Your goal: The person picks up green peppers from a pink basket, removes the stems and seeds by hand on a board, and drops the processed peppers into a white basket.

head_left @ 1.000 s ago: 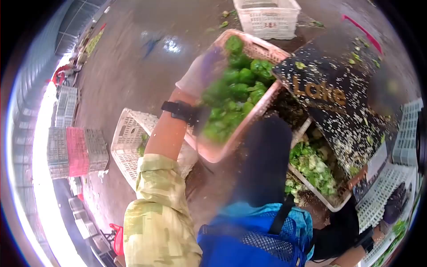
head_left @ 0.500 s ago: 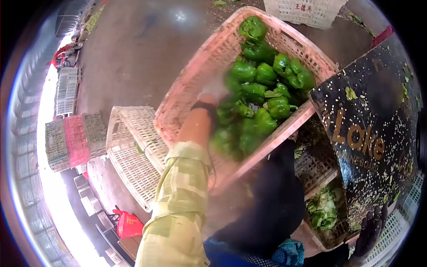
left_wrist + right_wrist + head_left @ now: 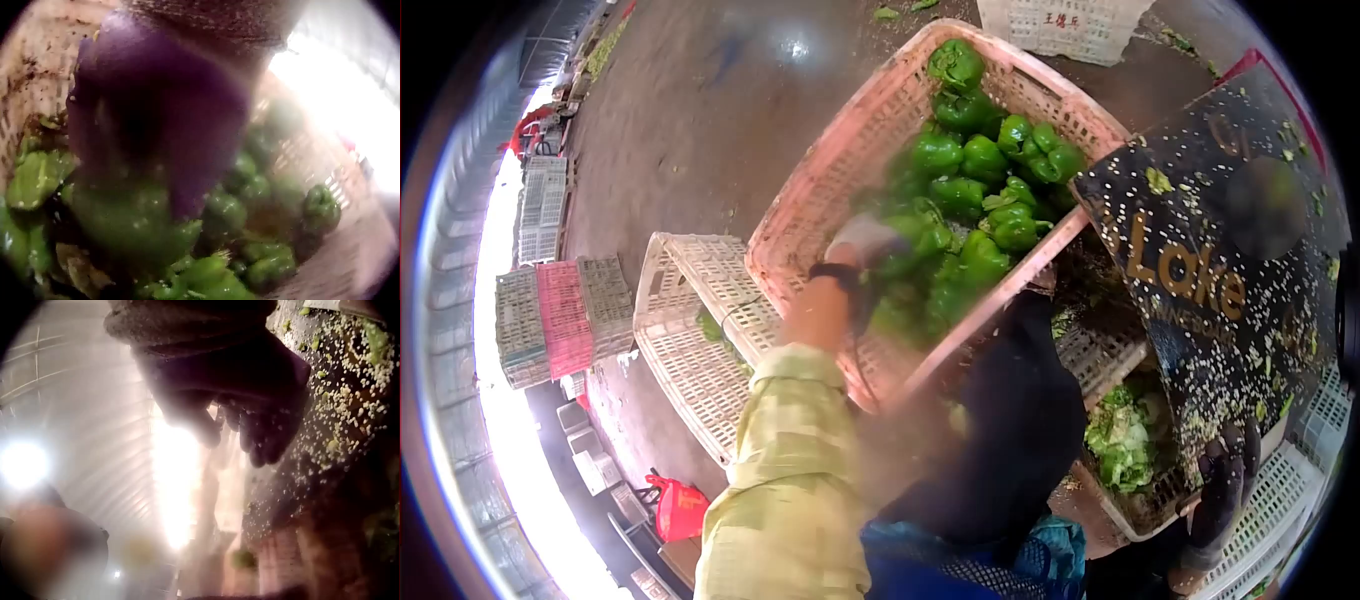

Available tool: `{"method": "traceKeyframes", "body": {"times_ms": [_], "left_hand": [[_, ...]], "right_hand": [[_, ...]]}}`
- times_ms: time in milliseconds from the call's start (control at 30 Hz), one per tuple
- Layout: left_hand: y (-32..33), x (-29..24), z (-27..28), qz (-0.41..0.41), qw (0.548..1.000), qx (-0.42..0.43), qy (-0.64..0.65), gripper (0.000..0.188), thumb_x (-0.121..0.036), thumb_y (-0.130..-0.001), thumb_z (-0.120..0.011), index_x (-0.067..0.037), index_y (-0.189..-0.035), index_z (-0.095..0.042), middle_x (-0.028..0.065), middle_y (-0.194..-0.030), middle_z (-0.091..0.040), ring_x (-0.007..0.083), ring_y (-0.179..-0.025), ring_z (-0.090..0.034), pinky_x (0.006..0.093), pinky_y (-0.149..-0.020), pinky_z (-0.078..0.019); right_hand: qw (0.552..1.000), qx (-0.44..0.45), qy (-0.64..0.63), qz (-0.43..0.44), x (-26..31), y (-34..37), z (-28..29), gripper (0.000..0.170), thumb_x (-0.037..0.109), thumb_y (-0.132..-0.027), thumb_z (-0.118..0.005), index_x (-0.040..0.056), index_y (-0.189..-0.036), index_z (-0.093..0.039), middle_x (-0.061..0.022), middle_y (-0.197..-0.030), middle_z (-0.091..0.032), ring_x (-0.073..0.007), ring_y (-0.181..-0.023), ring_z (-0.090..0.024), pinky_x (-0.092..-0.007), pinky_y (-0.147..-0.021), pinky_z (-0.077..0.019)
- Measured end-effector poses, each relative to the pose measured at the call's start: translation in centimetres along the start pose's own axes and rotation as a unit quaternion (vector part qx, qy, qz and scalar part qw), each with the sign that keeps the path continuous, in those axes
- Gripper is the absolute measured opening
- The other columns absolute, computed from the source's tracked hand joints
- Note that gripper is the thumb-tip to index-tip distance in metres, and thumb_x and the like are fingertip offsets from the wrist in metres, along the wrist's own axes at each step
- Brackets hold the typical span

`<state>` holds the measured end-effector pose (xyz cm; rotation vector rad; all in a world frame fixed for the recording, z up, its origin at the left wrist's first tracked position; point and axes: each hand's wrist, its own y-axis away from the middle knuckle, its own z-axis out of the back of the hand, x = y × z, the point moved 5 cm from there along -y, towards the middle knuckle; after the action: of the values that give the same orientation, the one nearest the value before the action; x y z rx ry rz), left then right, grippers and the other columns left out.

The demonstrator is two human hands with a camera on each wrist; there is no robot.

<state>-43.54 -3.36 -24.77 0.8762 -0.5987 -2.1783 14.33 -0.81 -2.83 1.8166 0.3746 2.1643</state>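
Observation:
Gloved in purple, my left hand reaches into a tilted pink plastic crate holding several green bell peppers. In the left wrist view its fingers come down around one green bell pepper, gripping it among the others. Motion blurs this hand in the head view. My right hand, in a dark purple glove, is beside the lower edge of a black board strewn with pale specks. Its fingers are loosely bent in the right wrist view, with nothing between them.
A white crate leans left of the pink one; another white crate stands at the far side. Below the board, a crate contains leafy green scraps. At right is a pale crate. A red bag lies lower left.
The head view has shifted, making the pink crate appear larger. My left hand has moved from the crate's upper left side down among the peppers. My right hand has risen to the board's edge.

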Motion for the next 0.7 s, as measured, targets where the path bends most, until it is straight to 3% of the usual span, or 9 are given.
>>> {"method": "traceKeyframes", "body": {"times_ms": [100, 200, 300, 433, 467, 500, 567, 633, 700], "left_hand": [[5.8, -4.3, 3.2, -0.017, 0.949, 0.086, 0.303, 0.063, -0.023, -0.072, -0.076, -0.006, -0.127, -0.048, 0.0080, -0.101, -0.064, 0.0173, -0.095, -0.061, 0.0299, -0.075, -0.0518], [13.1, -13.0, 6.9, -0.114, 0.915, 0.118, 0.370, 0.063, -0.016, -0.077, -0.073, -0.007, -0.130, -0.042, 0.0063, -0.106, -0.061, 0.0133, -0.095, -0.060, 0.0270, -0.072, -0.0520], [21.5, -22.9, 7.9, -0.269, 0.880, 0.188, 0.343, 0.060, -0.011, -0.076, -0.073, -0.006, -0.128, -0.043, 0.0055, -0.113, -0.057, 0.0147, -0.096, -0.059, 0.0292, -0.074, -0.0526], [25.8, -31.3, 1.7, -0.433, 0.857, 0.188, 0.206, 0.069, -0.011, -0.070, -0.079, -0.004, -0.127, -0.042, 0.0061, -0.111, -0.055, 0.0152, -0.099, -0.056, 0.0275, -0.076, -0.0523], [26.6, -33.1, -0.7, -0.485, 0.838, 0.176, 0.181, 0.070, -0.012, -0.066, -0.082, -0.004, -0.125, -0.043, 0.0061, -0.109, -0.055, 0.0134, -0.097, -0.055, 0.0247, -0.074, -0.0519], [30.6, -34.7, -2.7, -0.434, 0.823, 0.255, 0.264, 0.066, -0.011, -0.067, -0.081, -0.004, -0.122, -0.044, 0.0056, -0.107, -0.056, 0.0128, -0.094, -0.055, 0.0237, -0.072, -0.0509], [31.6, -36.6, -7.7, -0.497, 0.835, 0.189, 0.140, 0.065, -0.010, -0.067, -0.079, -0.004, -0.121, -0.044, 0.0053, -0.105, -0.056, 0.0119, -0.090, -0.055, 0.0226, -0.070, -0.0494], [35.6, -37.7, -10.8, -0.498, 0.848, 0.127, 0.129, 0.063, -0.010, -0.064, -0.078, -0.002, -0.118, -0.046, 0.0081, -0.102, -0.058, 0.0110, -0.085, -0.056, 0.0232, -0.066, -0.0488], [36.6, -37.3, -14.3, -0.466, 0.856, 0.137, 0.175, 0.062, -0.011, -0.064, -0.078, -0.001, -0.116, -0.047, 0.0092, -0.099, -0.059, 0.0114, -0.085, -0.056, 0.0245, -0.067, -0.0491]], "right_hand": [[0.998, 0.038, 0.013, 0.051, 1.7, 1.5, -0.9, 0.049, 0.024, -0.092, -0.047, 0.0007, -0.134, -0.039, -0.0083, -0.115, -0.055, -0.0167, -0.097, -0.056, -0.0275, -0.079, -0.0456], [0.992, 0.084, 0.003, 0.089, 2.3, 2.6, -1.8, 0.052, 0.018, -0.090, -0.054, 0.0031, -0.136, -0.036, -0.0126, -0.121, -0.052, -0.0204, -0.100, -0.057, -0.0292, -0.079, -0.0496], [0.989, 0.123, -0.049, 0.061, 4.4, 3.7, -4.7, 0.065, 0.010, -0.085, -0.062, 0.0054, -0.140, -0.029, -0.0133, -0.127, -0.046, -0.0216, -0.104, -0.055, -0.0317, -0.084, -0.0499], [0.956, 0.178, -0.218, 0.084, 6.1, 5.1, -5.2, 0.081, 0.007, -0.080, -0.068, 0.0090, -0.144, -0.018, -0.0127, -0.137, -0.034, -0.0215, -0.109, -0.052, -0.0298, -0.087, -0.0484], [0.950, 0.154, -0.252, 0.097, 6.3, 5.1, -4.5, 0.080, 0.009, -0.081, -0.067, 0.0104, -0.144, -0.018, -0.0126, -0.136, -0.034, -0.0212, -0.107, -0.052, -0.0286, -0.086, -0.0489], [0.943, 0.132, -0.285, 0.108, 6.2, 4.9, -3.8, 0.080, 0.010, -0.082, -0.067, 0.0119, -0.144, -0.017, -0.0126, -0.135, -0.035, -0.0208, -0.104, -0.053, -0.0274, -0.084, -0.0493], [0.947, 0.069, -0.302, 0.082, 5.0, 4.6, -1.8, 0.074, 0.011, -0.082, -0.066, 0.0111, -0.141, -0.021, -0.0118, -0.129, -0.039, -0.0211, -0.100, -0.053, -0.0258, -0.077, -0.0504], [0.949, -0.056, -0.261, 0.169, 3.4, 4.5, 1.1, 0.062, 0.002, -0.079, -0.060, 0.0080, -0.134, -0.031, -0.0102, -0.110, -0.049, -0.0156, -0.085, -0.054, -0.0229, -0.060, -0.0491], [0.946, -0.081, -0.269, 0.163, 1.6, 4.8, 3.7, 0.062, -0.003, -0.075, -0.057, 0.0073, -0.132, -0.034, -0.0100, -0.106, -0.049, -0.0124, -0.075, -0.053, -0.0222, -0.056, -0.0461]]}}
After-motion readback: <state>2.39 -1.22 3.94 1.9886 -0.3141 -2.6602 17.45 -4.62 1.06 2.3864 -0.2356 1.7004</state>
